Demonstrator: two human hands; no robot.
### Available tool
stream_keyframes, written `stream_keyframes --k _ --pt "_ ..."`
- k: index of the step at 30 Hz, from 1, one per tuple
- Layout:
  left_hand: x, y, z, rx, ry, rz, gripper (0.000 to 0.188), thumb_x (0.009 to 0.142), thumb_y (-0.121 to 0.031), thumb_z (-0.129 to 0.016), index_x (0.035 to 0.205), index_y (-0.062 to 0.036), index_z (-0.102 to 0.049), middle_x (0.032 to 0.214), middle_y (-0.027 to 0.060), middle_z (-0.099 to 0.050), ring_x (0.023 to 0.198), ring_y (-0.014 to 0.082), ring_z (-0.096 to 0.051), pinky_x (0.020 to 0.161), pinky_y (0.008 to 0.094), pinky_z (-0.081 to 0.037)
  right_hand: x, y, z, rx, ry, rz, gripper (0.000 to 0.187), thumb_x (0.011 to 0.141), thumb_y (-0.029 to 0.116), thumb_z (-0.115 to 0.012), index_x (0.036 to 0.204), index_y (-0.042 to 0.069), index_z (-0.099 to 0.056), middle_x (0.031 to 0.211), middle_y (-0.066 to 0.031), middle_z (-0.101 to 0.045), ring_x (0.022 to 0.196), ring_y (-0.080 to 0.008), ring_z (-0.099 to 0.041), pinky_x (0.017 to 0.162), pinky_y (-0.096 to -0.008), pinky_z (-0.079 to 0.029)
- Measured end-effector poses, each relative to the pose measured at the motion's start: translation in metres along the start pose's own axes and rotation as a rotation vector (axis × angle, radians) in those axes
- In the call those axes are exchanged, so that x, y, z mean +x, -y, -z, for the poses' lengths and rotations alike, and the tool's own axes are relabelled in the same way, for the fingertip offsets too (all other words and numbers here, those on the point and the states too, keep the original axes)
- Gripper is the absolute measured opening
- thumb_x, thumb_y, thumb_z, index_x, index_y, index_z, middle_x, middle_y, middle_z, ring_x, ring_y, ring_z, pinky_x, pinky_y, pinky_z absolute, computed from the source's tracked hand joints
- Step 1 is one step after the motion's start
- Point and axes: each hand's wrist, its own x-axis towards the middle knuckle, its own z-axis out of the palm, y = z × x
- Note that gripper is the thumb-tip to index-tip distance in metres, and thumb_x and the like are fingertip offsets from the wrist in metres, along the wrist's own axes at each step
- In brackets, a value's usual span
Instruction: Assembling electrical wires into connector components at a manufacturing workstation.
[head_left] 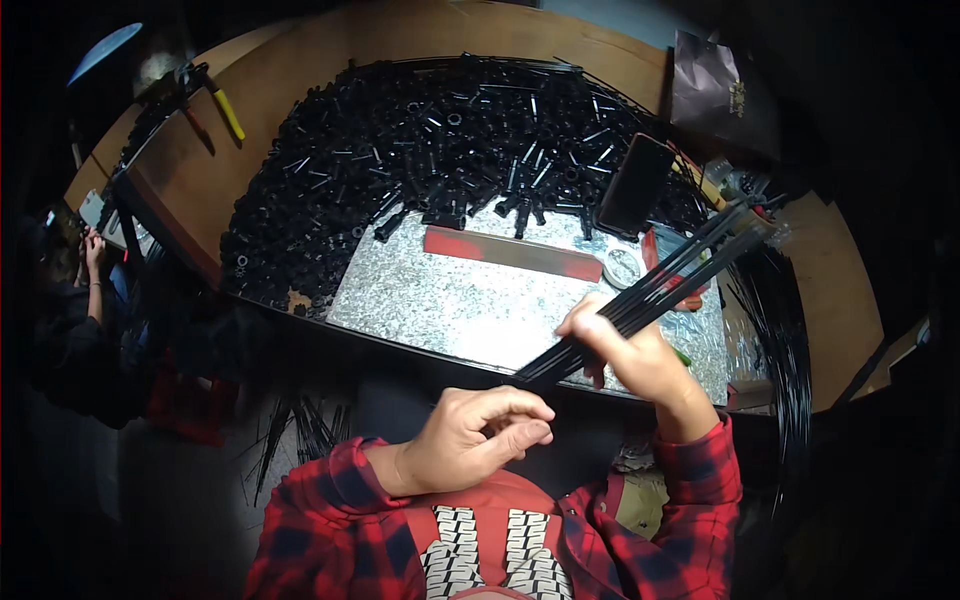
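My right hand is wrapped round a bundle of long, thin black rods. The bundle slants from low near my left hand up to the far right, past the right side of the table. Just left of its lower end is my left hand, above my lap. Its fingers are loosely curled, with a small gap between thumb and forefinger and nothing visible in it. Under the bundle lies a speckled, light work surface. A bar with red sides rests on it, beside a round clear roll.
A large heap of small black tubular parts covers the back. A phone leans before it. More thin black rods hang off the right edge. Yellow-handled pliers hang at the left wall. Another person's hand is at far left.
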Motion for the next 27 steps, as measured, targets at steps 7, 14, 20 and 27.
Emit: stream_keyframes --k 7,14,20,27 --pt "0.026 -0.036 0.029 0.629 -0.383 -0.512 0.020 0.078 -0.004 -0.069 0.097 -0.0020 -0.062 0.087 0.0077 -0.066 0.061 0.0143 -0.052 0.055 0.0246 -0.041 0.007 -0.032 -0.050 -0.189 0.353 -0.035 0.025 0.091 0.026 -0.056 0.091 0.002 -0.056 0.075 -0.0147 -0.056 0.071 -0.0295 -0.057 0.065 -0.0390 -0.045" --pt "0.052 -0.041 0.033 0.124 -0.066 -0.175 0.051 0.086 -0.009 -0.062 0.130 -0.0013 -0.039 0.097 0.0104 -0.065 0.092 0.0135 -0.060 0.076 0.0252 -0.047 0.008 -0.035 -0.065 -0.232 0.433 -0.019 0.036 0.093 0.028 -0.054 0.118 0.003 -0.054 0.114 -0.0213 -0.057 0.111 -0.0351 -0.053 0.093 -0.0406 -0.042" --pt "0.056 -0.035 0.034 0.384 -0.035 -0.304 0.029 0.084 -0.010 -0.062 0.112 -0.0031 -0.059 0.069 0.0117 -0.065 0.061 0.0158 -0.065 0.054 0.0270 -0.048 0.005 -0.062 -0.065 -0.196 0.427 0.269 0.049 0.087 0.027 -0.056 0.129 0.002 -0.047 0.132 -0.0229 -0.045 0.127 -0.0381 -0.038 0.105 -0.0432 -0.030" --pt "0.051 -0.034 0.027 0.332 0.070 -0.426 0.041 0.084 -0.016 -0.065 0.121 -0.0024 -0.054 0.080 0.0164 -0.065 0.069 0.0269 -0.066 0.060 0.0327 -0.050 0.002 -0.068 -0.083 0.419 -0.089 0.252 0.045 0.091 0.038 -0.051 0.113 -0.002 -0.057 0.102 -0.0112 -0.062 0.095 -0.0177 -0.059 0.078 -0.0289 -0.049"
